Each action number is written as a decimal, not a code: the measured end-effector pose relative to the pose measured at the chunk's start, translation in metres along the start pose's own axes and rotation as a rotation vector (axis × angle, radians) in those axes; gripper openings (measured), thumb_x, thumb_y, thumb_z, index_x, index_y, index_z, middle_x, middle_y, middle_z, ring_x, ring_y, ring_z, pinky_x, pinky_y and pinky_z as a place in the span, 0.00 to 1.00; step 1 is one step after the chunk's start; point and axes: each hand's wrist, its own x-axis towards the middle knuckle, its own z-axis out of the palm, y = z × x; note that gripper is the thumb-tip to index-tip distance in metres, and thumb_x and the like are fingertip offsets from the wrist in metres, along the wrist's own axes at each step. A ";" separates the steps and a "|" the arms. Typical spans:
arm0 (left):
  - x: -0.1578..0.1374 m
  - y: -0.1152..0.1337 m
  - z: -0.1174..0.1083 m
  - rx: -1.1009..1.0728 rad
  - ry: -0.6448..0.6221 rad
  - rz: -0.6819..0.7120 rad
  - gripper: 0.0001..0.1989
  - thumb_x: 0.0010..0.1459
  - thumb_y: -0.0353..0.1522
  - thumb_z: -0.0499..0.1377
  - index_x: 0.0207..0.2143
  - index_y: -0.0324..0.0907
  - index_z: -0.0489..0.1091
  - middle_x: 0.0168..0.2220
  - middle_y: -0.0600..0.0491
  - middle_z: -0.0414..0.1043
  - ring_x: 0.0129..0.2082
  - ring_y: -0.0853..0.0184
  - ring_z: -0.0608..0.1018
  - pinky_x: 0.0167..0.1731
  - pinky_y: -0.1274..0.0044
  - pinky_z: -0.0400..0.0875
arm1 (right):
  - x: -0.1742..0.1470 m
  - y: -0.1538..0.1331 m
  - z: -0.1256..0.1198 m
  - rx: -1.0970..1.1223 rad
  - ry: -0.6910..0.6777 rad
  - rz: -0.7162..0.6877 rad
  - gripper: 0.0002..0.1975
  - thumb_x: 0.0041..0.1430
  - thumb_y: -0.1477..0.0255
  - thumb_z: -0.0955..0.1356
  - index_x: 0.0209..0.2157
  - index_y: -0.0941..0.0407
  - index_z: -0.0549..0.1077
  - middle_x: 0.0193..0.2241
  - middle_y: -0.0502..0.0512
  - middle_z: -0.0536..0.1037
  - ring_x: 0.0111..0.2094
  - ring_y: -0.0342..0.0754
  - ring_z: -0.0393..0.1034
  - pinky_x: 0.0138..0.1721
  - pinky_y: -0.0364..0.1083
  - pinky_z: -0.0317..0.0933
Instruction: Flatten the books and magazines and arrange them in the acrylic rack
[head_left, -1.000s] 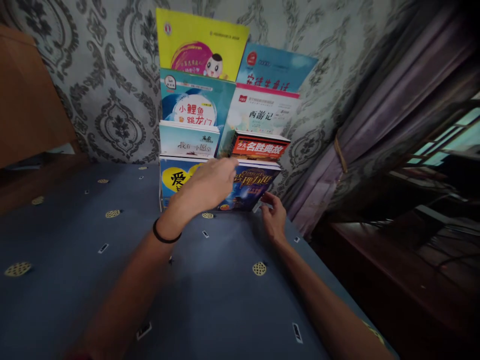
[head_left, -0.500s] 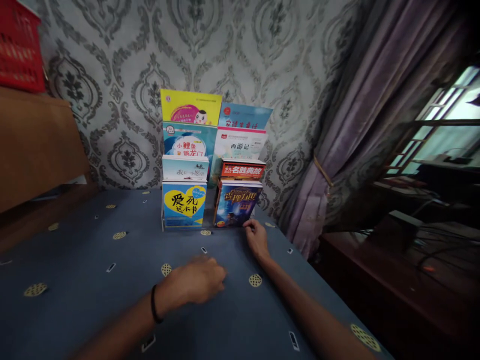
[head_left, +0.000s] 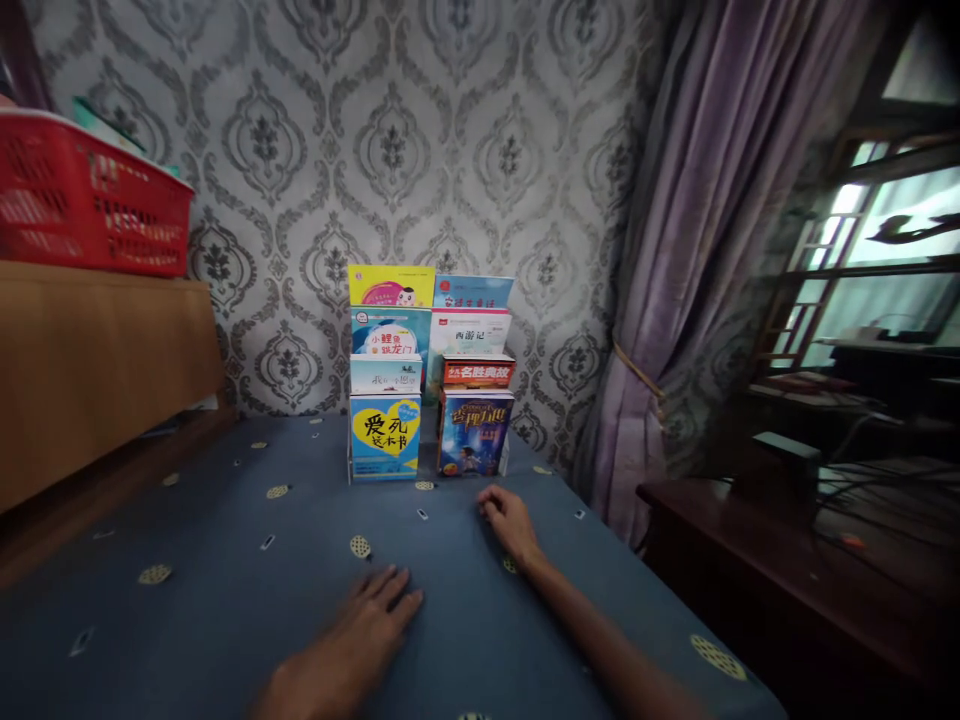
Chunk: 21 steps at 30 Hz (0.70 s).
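My left hand (head_left: 367, 625) lies low on the blue patterned tablecloth (head_left: 247, 620), fingers spread and nothing in them. Further forward, my right hand (head_left: 510, 520) rests with loosely curled fingers and holds nothing visible; it is just in front of a dark blue book (head_left: 472, 435) but apart from it. That book stands in the front right of a clear tiered rack (head_left: 504, 457). To its left is a blue book with a yellow heart (head_left: 385, 437). Behind them rise a pale blue book (head_left: 385, 376), a red-covered book (head_left: 478, 373), a white book (head_left: 471, 333) and a yellow book (head_left: 391, 285).
At the left, a red plastic basket (head_left: 142, 215) sits on a wooden cabinet (head_left: 105, 370). A patterned wall (head_left: 390, 140) is behind the rack. On the right hang purple curtains (head_left: 675, 250), beside a dark wooden desk (head_left: 720, 540) with cables and a black object.
My left hand has drawn back toward me and its fingers have spread. My right hand has come away from the rack's base. The camera view has tilted up and shifted left.
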 end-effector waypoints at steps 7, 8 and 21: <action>-0.047 -0.008 0.020 0.019 0.065 -0.079 0.27 0.68 0.30 0.46 0.68 0.46 0.60 0.70 0.47 0.55 0.70 0.58 0.60 0.68 0.63 0.57 | -0.048 -0.032 -0.005 -0.042 -0.091 -0.076 0.10 0.49 0.72 0.60 0.27 0.52 0.72 0.21 0.51 0.76 0.26 0.51 0.74 0.32 0.47 0.64; -0.056 -0.010 0.022 0.000 0.103 -0.067 0.26 0.69 0.30 0.46 0.67 0.46 0.61 0.70 0.47 0.55 0.69 0.59 0.60 0.68 0.64 0.56 | -0.055 -0.035 -0.007 -0.051 -0.103 -0.088 0.10 0.50 0.72 0.60 0.27 0.52 0.72 0.21 0.51 0.76 0.26 0.51 0.73 0.32 0.47 0.64; -0.147 -0.010 0.043 -0.083 0.258 -0.242 0.25 0.70 0.33 0.48 0.68 0.48 0.59 0.71 0.50 0.53 0.71 0.61 0.56 0.69 0.58 0.50 | -0.102 -0.063 -0.009 -0.352 -0.360 -0.423 0.15 0.60 0.77 0.59 0.37 0.54 0.76 0.36 0.57 0.80 0.38 0.52 0.75 0.42 0.48 0.64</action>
